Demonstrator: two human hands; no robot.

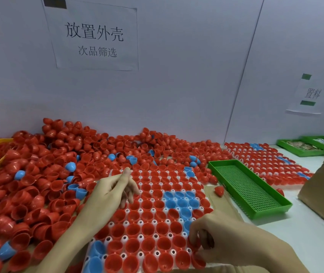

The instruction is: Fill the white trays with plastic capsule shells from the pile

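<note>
Tray (158, 253) in the lower centre looks nearly full of shells; right hand (226, 243) pinches a red shell (195, 243) at its right edge, left hand (113, 190) hovers with loose fingers. Next likely: seat that shell, fetch more from the pile (48, 164) at left
</note>
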